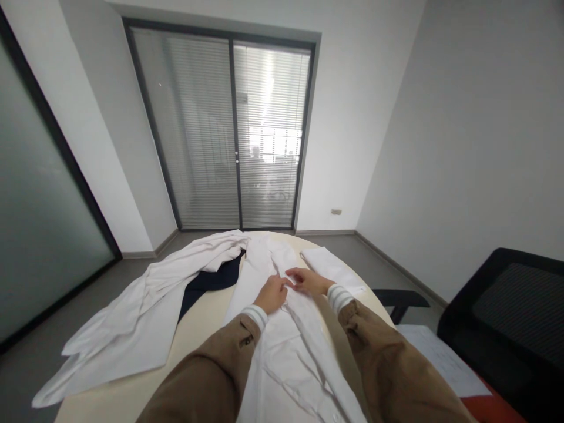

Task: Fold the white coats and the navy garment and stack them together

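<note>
We observe left hand (272,294) and right hand (311,281) close together at the white garment (282,349) on the counter (198,323); fingers (293,272) curled, whether pinching it we cannot tell.

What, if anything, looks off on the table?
The rumpled white garment at left: it hangs past the table's left edge, whereas the white cloth at right lies neatly folded. No visible spills or damage.

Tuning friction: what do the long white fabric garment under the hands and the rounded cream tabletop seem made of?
Long white fabric garment: matte, likely cotton or a blend; soft creases, no shine. Rounded cream tabletop: probably smooth low-sheen laminate; even colour, no visible grain.
</note>
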Demonstrator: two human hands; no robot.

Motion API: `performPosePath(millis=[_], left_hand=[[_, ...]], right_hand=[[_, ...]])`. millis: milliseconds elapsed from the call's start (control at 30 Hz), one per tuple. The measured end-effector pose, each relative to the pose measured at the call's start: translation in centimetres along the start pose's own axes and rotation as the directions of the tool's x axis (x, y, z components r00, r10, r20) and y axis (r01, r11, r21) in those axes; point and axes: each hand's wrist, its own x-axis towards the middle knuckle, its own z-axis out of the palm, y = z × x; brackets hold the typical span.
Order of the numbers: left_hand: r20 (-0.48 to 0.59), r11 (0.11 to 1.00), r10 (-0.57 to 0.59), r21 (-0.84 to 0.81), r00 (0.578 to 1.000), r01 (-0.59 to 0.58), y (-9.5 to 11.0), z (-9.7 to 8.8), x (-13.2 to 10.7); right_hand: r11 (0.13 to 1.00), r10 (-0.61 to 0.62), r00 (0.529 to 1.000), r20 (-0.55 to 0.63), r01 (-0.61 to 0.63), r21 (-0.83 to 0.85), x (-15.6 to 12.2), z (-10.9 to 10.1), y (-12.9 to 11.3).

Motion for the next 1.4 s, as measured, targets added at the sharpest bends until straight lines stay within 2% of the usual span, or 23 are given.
performPosePath(millis=[133, 200, 333, 400, 467, 600, 800, 1033, 1133, 1233, 1333, 1400], left_hand=[[0.047, 0.996, -0.028, 0.091, 0.999, 0.023, 1.5, -1.1, -1.3], [0.076, 0.985, -0.095, 0.152, 0.993, 0.083, 2.5, -1.7, -2.4], [0.275, 0.956, -0.240, 0.234, 0.931, 0.178, 4.0, -2.6, -4.3], [0.344, 0.957, -0.241, 0.239, 0.907, 0.164, 4.2, -2.7, -4.8], [0.367, 0.956, -0.231, 0.256, 0.901, 0.141, 3.9, -2.6, -4.9], [0.361, 0.943, -0.195, 0.326, 0.912, 0.072, 2.7, -2.3, -4.6], [0.403, 0.937, -0.126, 0.349, 0.907, -0.025, 0.6, -2.8, -3.0], [0.368, 0.930, -0.070, 0.360, 0.927, -0.073, -1.3, -2.6, -1.0], [0.368, 0.939, -0.047, 0.334, 0.929, -0.085, -1.1, -2.8, -1.3], [0.399, 0.951, 0.017, 0.276, 0.917, -0.138, 0.0, -3.4, -2.5], [0.425, 0.921, 0.181, 0.242, 0.887, -0.305, 1.6, -4.1, -4.4], [0.439, 0.874, 0.304, 0.226, 0.845, -0.431, 2.7, -4.3, -5.9]], right_hand=[[0.998, -0.041, 0.999, -0.006, 0.041, -0.042, -0.5, 0.7, -0.2], [0.996, -0.063, 0.998, -0.003, 0.063, -0.058, -0.5, 1.0, -0.4], [0.993, -0.072, 0.997, 0.019, 0.074, -0.090, -0.2, 1.2, -0.8], [0.992, -0.072, 0.997, 0.024, 0.074, -0.101, -0.1, 1.2, -1.0], [0.991, -0.073, 0.997, 0.021, 0.074, -0.112, -0.2, 1.2, -1.1], [0.988, -0.074, 0.997, -0.008, 0.073, -0.133, -0.8, 1.2, -0.8], [0.978, -0.156, 0.983, -0.097, 0.140, -0.157, -1.9, 0.7, 0.2], [0.966, -0.088, 0.996, -0.031, 0.078, -0.246, -2.1, 1.1, 1.1], [0.951, -0.106, 0.994, -0.036, 0.091, -0.295, -2.1, 1.8, 1.2], [0.936, -0.123, 0.991, -0.059, 0.096, -0.338, -2.2, 2.3, 1.3], [0.930, -0.154, 0.982, -0.108, 0.107, -0.351, -2.5, 2.8, 1.4], [0.931, -0.175, 0.974, -0.144, 0.116, -0.347, -2.7, 3.0, 1.4]])
